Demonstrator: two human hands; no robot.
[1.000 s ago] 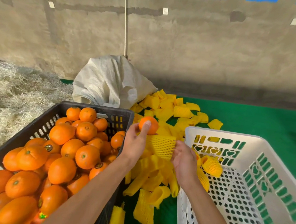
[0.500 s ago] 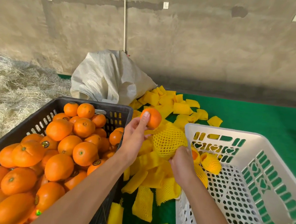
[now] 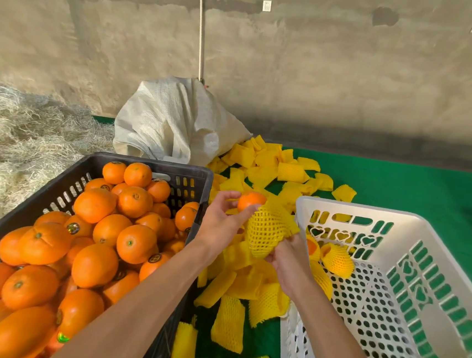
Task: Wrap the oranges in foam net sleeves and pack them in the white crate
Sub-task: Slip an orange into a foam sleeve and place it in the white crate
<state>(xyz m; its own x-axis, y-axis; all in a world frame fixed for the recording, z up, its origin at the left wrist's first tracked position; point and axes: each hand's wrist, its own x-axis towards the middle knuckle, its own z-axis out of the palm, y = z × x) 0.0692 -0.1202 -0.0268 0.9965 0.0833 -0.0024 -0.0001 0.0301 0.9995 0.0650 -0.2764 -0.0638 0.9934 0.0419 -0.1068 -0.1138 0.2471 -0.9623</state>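
My left hand grips a small orange between the two crates, its lower part entering a stretched yellow foam net sleeve. My right hand pinches that sleeve's lower end. The white crate stands at the right; a wrapped orange lies in its far left corner, with another partly hidden behind my right hand. The black crate at the left is heaped with bare oranges.
Loose yellow sleeves lie scattered on the green mat between and behind the crates. A white woven sack slumps against the concrete wall. Straw covers the ground at the left.
The sleeve has been pulled wider open and the orange has sunk a little into its mouth. My right hand has slid lower on the sleeve.
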